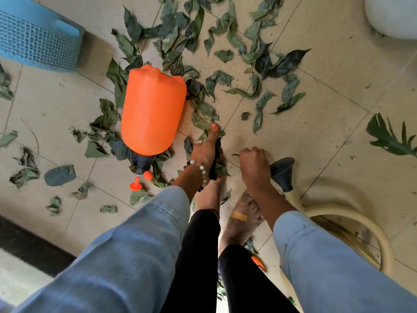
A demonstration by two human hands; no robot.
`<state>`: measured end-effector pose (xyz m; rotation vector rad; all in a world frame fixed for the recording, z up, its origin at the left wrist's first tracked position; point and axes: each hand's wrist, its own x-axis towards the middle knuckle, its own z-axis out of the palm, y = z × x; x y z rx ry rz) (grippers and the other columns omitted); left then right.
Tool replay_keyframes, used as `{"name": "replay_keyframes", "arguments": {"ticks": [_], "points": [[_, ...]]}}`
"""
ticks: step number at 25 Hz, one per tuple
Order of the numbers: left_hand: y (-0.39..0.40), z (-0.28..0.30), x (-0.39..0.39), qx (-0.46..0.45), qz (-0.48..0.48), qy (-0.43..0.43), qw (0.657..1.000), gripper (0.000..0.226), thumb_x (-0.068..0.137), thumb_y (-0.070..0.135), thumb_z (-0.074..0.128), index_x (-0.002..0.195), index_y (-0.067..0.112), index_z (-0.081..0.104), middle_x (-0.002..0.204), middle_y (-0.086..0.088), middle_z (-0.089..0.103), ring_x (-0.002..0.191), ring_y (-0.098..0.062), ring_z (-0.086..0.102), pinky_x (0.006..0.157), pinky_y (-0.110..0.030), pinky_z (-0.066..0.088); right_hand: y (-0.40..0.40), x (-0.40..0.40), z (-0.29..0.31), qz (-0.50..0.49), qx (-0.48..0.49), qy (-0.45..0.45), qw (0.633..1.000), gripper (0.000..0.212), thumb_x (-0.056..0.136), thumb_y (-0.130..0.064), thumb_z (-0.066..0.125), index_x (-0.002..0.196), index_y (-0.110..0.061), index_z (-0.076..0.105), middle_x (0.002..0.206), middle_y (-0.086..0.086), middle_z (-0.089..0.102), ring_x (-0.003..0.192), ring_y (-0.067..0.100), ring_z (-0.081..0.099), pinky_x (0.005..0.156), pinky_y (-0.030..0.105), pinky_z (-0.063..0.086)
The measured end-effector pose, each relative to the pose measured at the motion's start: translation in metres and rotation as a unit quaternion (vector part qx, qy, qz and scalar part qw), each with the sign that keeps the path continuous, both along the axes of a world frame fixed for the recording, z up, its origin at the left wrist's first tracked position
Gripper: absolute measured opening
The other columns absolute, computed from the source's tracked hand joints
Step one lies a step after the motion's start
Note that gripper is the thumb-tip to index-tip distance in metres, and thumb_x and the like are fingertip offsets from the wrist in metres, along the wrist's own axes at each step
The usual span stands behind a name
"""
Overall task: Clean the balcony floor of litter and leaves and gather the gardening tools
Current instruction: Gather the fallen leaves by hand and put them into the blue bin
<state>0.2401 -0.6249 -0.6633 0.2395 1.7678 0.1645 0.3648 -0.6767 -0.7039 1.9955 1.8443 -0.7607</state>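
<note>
No readable text or labels anywhere.

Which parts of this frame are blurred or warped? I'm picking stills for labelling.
Head view: the orange plastic sprayer bottle and dark green leaves on the beige tiled floor are fairly sharp; the light-blue denim sleeves near the lens are soft; wide-angle distortion bends the tile lines toward the edges; light is soft, shadows faint, and the white object at top right is slightly overexposed.

Wilted leaves (222,80) around toppled orange sprayer (151,109)
</note>
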Motion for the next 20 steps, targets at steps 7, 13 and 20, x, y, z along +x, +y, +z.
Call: {"name": "replay_keyframes", "arguments": {"ticks": [7,13,20], "points": [[0.007,0.024,0.006,0.019,-0.041,0.016,0.999,0.066,0.072,0.07,0.064,0.071,0.005,0.056,0.073,-0.02,0.067,0.063,-0.029,0.067,0.076,-0.05,0.059,0.058,0.041,0.053,-0.544,0.045,0.336,0.767,0.021,0.071,0.007,0.075,0.072,-0.007,0.061,0.075,0.01,0.067,0.065,0.014,0.064,0.059,0.022,0.053],[0.029,0.053,0.036,0.03,0.11,-0.078,0.99,0.093,0.029,0.078,0.08,0.083,0.003,0.065,0.087,-0.017,0.071,0.079,-0.032,0.069,0.082,-0.053,0.054,0.055,0.011,0.112,-0.335,0.1,0.384,0.855,0.025,0.071,0.013,0.064,0.076,-0.012,0.064,0.08,0.004,0.065,0.073,0.017,0.061,0.07,0.033,0.054],[0.031,-0.003,0.008,0.045,0.128,0.059,0.989,0.058,0.059,0.056,0.084,0.098,0.019,0.063,0.091,-0.013,0.072,0.075,-0.011,0.069,0.072,-0.031,0.058,0.084,0.062,0.087,-0.207,0.0,0.381,0.901,0.034,0.086,0.005,0.053,0.101,-0.017,0.073,0.119,-0.002,0.062,0.112,0.016,0.054,0.09,0.02,0.041]]}}
